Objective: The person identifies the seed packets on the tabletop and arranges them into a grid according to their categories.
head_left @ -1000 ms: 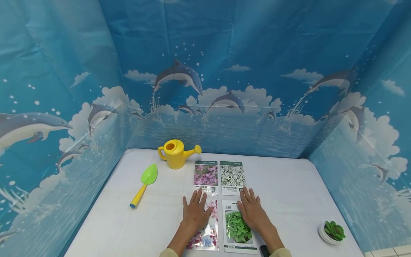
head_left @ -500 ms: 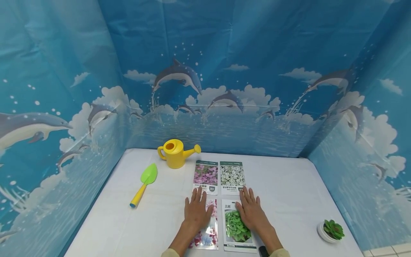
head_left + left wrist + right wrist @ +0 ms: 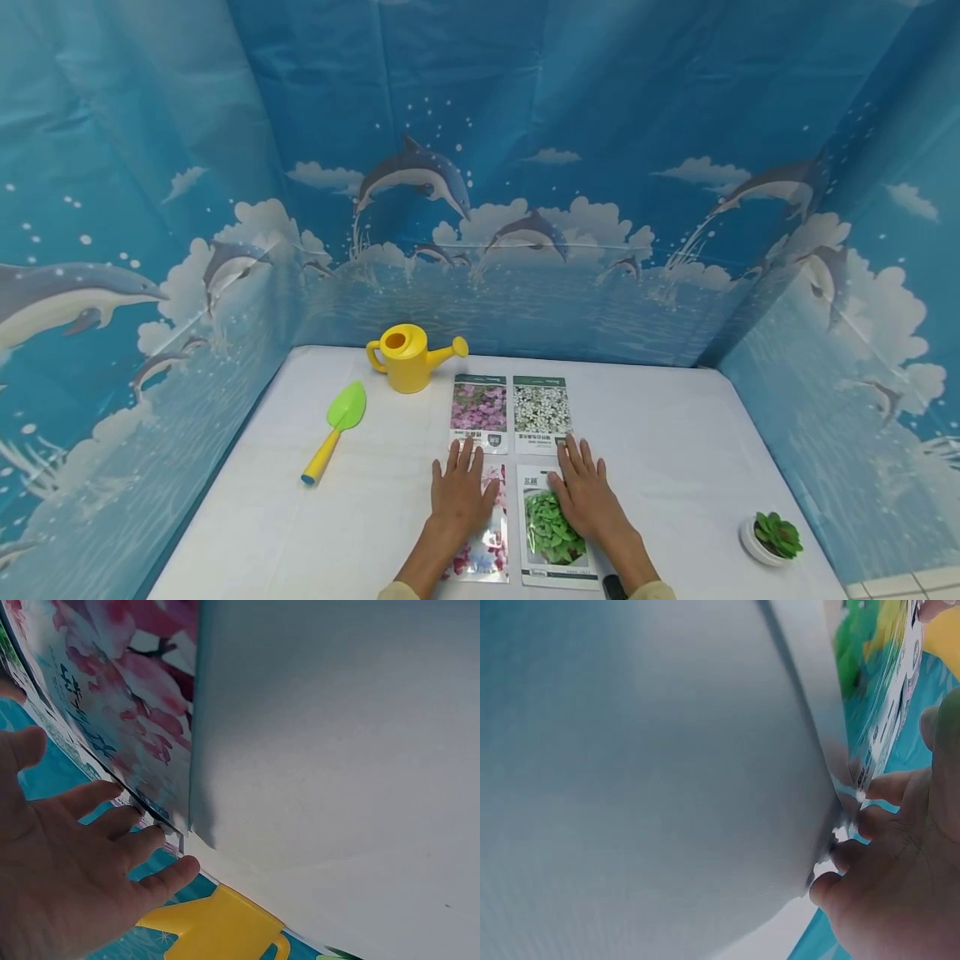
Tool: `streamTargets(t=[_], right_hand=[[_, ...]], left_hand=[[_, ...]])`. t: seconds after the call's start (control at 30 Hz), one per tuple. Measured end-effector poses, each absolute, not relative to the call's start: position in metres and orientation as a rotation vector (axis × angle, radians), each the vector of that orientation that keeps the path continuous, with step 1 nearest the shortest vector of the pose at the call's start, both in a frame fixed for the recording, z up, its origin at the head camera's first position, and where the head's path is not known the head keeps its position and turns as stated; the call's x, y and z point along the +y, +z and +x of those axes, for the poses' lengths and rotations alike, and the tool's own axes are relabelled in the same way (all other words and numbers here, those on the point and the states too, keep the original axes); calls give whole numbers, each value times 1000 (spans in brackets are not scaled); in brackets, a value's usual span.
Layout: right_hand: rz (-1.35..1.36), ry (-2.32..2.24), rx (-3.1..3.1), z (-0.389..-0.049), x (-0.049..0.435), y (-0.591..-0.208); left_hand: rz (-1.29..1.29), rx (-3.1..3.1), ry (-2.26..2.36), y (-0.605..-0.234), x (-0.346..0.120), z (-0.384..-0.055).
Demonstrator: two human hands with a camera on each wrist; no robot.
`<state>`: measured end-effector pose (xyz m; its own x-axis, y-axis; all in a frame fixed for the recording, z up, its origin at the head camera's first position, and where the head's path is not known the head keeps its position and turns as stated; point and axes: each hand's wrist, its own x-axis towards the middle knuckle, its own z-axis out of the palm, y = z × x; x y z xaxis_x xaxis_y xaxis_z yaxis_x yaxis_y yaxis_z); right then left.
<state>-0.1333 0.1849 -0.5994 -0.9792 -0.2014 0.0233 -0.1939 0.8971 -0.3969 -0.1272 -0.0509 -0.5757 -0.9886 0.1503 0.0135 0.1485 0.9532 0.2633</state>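
Observation:
My left hand (image 3: 456, 498) lies with straight, spread fingers over the front-left seed packet (image 3: 489, 557), which has pink blossoms. Its fingertips reach the lower edge of a purple-flower seed packet (image 3: 479, 407) behind. My right hand (image 3: 589, 500), fingers extended, lies over the right side of a green-leaf seed packet (image 3: 553, 530). Its fingertips come to the bottom corner of the white-flower seed packet (image 3: 541, 408). In the left wrist view the left hand's palm (image 3: 67, 870) shows beside the blossom packet; in the right wrist view the right palm (image 3: 900, 862) holds nothing.
A yellow watering can (image 3: 407, 367) stands at the back left of the white table (image 3: 675, 450). Left of the hands lies a trowel (image 3: 333, 433) with a green blade. A small potted succulent (image 3: 777, 537) sits at the right edge. Blue dolphin curtains (image 3: 480, 275) enclose the table.
The left hand has moved very slightly to the right over its packet. Otherwise the hands and objects stay almost still, apart from a slight shift of the view.

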Motion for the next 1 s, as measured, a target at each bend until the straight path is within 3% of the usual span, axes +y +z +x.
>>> streamTargets(t=[0.73,1.0], right_hand=[[-364,-704,3231,-131,176,-584],[-425,-717,3125,-86,175,-577]], left_hand=[[273,3138,604,-557,-73,-116],[395,3107,629,-550,-94,-73]])
